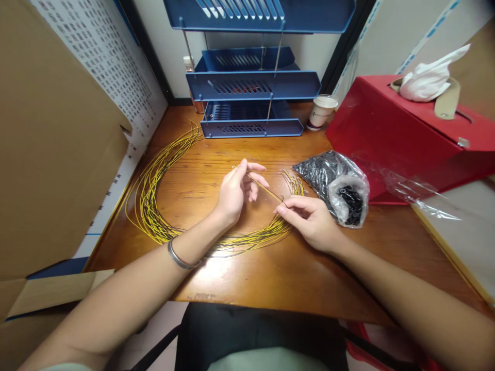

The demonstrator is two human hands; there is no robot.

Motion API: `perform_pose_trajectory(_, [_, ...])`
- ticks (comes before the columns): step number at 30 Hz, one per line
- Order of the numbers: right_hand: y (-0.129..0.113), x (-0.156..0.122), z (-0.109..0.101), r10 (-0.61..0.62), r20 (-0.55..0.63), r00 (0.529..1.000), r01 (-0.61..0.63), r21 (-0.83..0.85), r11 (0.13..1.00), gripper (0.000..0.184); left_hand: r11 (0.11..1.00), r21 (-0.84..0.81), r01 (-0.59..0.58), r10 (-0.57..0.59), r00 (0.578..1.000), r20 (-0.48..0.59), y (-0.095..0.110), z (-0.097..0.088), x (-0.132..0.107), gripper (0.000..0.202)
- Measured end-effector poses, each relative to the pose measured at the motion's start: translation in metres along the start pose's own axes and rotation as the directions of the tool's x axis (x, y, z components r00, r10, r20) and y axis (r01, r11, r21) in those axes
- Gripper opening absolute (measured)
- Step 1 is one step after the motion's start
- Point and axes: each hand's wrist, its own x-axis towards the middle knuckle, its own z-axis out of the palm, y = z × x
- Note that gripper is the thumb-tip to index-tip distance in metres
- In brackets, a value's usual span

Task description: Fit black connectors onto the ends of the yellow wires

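A thin yellow-and-black wire (266,189) runs slantwise between my two hands above the desk. My left hand (232,193) has the wire between thumb and index finger, its other fingers loosely curled apart. The wire's far end sticks out past the left thumb. Close to the other end, my right hand (309,219) pinches the wire with thumb and forefinger; a small dark piece shows at those fingertips, too small to name. Below both hands lies a large looped bundle of yellow-and-black wires (150,198), with small metal tips at its right end.
Right of my right hand lies an open clear plastic bag (323,172) of small black parts. Behind it are a red tissue box (386,139) and a paper cup (322,114). A blue tray rack (253,85) stands at the back, a cardboard box (58,129) at left.
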Motion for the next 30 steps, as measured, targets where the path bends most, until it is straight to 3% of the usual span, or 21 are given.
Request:
perform_pose_trajectory(7, [-0.0016,0.0016,-0.0007,-0.006,-0.065,0.998,0.011,0.076,0.997,0.035,0.998,0.056,-0.01,0.014,0.998,-0.058,0.0004,0.0002,0.0005,0.042])
perform_pose_trajectory(12, [-0.0012,0.002,0.0002,-0.013,-0.08,0.997,0.019,0.073,0.997,0.031,0.998,0.058,0.018,-0.021,0.998,0.055,-0.0011,0.0011,-0.0019,0.035])
perform_pose_trajectory(18, [-0.0009,0.0019,0.0003,-0.001,-0.08,0.997,0.009,0.094,0.996,0.026,0.996,0.081,-0.042,0.038,0.998,0.045,-0.0006,0.002,-0.0046,0.038])
perform_pose_trajectory(24, [-0.0023,0.0021,0.0,-0.024,-0.075,0.997,0.031,0.094,0.995,0.024,0.992,0.111,-0.059,0.035,0.978,0.207,0.0011,0.0038,-0.0093,0.037])
perform_pose_trajectory(30, [0.0008,0.0011,0.001,0.037,-0.075,0.997,-0.027,0.121,0.992,0.024,0.985,0.146,-0.096,0.08,0.991,0.11,-0.0019,0.003,-0.0066,0.039])
